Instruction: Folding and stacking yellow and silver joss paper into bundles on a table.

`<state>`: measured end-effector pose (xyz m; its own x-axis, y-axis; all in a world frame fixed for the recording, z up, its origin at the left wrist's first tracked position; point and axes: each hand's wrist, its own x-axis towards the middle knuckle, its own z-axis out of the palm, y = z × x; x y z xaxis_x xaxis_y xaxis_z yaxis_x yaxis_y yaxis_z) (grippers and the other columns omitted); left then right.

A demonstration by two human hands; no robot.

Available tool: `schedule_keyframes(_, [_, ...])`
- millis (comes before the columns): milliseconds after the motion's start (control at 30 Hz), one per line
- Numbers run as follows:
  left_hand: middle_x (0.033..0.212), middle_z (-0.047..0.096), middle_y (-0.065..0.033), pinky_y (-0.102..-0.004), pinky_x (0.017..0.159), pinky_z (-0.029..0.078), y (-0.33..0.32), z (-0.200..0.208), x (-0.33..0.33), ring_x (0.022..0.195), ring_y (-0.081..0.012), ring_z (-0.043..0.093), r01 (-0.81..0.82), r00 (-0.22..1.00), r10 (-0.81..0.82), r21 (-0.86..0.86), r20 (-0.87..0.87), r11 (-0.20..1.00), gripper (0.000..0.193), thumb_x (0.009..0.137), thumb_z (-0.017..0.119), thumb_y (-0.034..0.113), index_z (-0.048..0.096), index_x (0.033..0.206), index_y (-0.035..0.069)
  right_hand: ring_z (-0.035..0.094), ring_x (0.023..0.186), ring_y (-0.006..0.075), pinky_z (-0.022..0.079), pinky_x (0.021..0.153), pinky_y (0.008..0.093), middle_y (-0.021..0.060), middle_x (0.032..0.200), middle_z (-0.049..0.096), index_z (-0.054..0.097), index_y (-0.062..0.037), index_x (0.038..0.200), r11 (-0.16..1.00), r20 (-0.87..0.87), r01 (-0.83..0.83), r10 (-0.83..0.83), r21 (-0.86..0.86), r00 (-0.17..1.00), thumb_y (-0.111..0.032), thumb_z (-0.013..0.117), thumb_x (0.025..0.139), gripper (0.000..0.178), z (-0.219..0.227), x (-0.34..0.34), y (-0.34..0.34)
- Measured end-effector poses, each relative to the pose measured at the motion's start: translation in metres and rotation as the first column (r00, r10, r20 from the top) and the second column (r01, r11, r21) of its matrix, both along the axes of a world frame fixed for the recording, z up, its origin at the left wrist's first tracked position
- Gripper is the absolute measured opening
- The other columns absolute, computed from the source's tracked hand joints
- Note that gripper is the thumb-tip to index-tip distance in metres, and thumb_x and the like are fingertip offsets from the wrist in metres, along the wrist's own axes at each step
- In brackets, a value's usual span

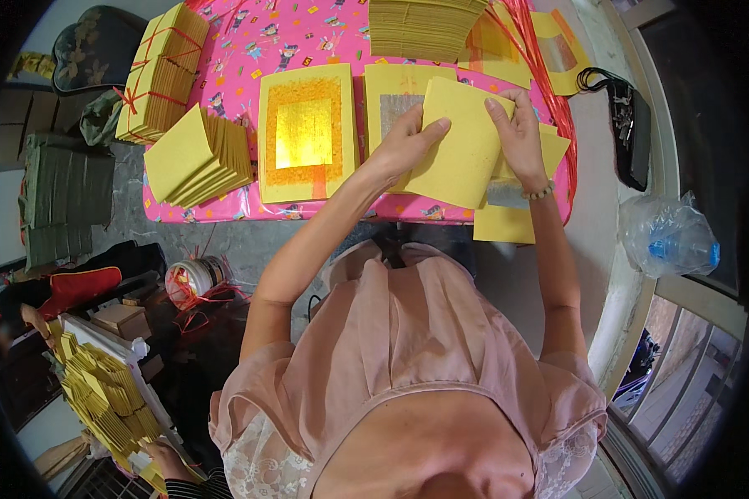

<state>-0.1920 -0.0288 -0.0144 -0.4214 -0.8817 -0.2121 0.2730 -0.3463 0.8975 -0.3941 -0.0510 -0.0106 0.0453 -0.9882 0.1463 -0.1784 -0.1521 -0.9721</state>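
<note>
Between my hands is a yellow sheet of joss paper (459, 154), its plain side up and slightly bent. My left hand (404, 143) pinches its left edge, thumb on top. At the upper right corner my right hand (520, 137), a beaded bracelet on the wrist, grips it with the thumb on the face. Beneath lies joss paper with a silver square (395, 106), partly covered. More silver-marked sheets (508, 226) stick out under my right wrist. Left of my hands rests a stack of joss paper with a gold foil square (304, 133) and an orange border.
The table has a pink patterned cover (233, 71). Fanned yellow bundles (195, 162) and a tied stack (162, 71) stand left, a thick stack (424, 29) at the back. Red strips (549, 79) hang right, near a black pouch (628, 133). Another person's hand (165, 461) touches yellow paper lower left.
</note>
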Motion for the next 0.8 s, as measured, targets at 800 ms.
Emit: schedule_keyframes(800, [0.13, 0.057, -0.0155, -0.0352, 0.103, 0.043, 0.001, -0.007, -0.007, 0.119, -0.0218, 0.054, -0.055, 0.999, 0.055, 0.002, 0.004, 0.999, 0.043, 0.097, 0.056, 0.005, 0.043, 0.136, -0.005, 0.056, 0.092, 0.0065, 0.049, 0.081, 0.0236, 0.0023, 0.096, 0.058, 0.052, -0.0033, 0.107, 0.986, 0.163, -0.114, 0.094, 0.12, 0.982, -0.011, 0.064, 0.098, 0.017, -0.008, -0.005, -0.005])
